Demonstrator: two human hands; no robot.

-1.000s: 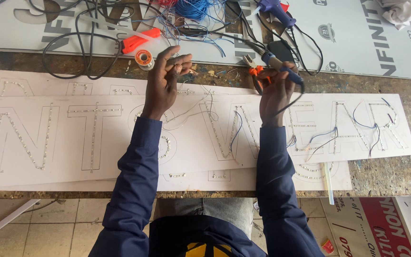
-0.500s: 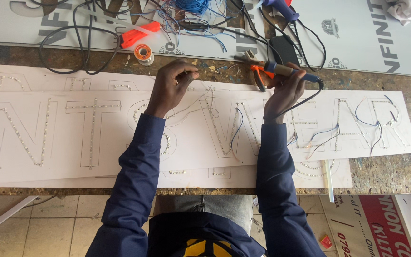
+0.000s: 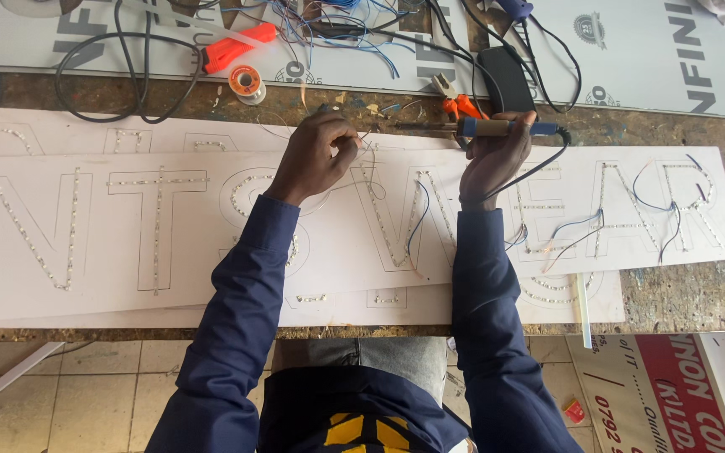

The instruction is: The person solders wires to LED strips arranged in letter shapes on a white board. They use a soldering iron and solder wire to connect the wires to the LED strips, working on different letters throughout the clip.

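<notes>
A long white sign board [image 3: 127,277] with outlined letters studded with small lights lies across the workbench. My right hand [image 3: 492,159] grips a soldering iron [image 3: 497,127] with a tan and blue handle, held level with its tip pointing left. My left hand [image 3: 320,155] pinches a thin solder wire [image 3: 368,155] just above the board, near the top of one letter. Thin blue and dark wires [image 3: 417,222] run over the letters between my hands and further right.
Orange-handled pliers [image 3: 456,102], a small solder spool [image 3: 246,81], an orange tool [image 3: 237,46], a black box [image 3: 507,77] and tangled black cables [image 3: 127,75] lie at the back of the bench. A grey printed panel [image 3: 631,59] lies behind. Tiled floor and a red sign [image 3: 681,394] show below.
Both hands have come down from the bench's back edge toward the board. The iron has swung from tilted to level, tip pointing left at my left hand.
</notes>
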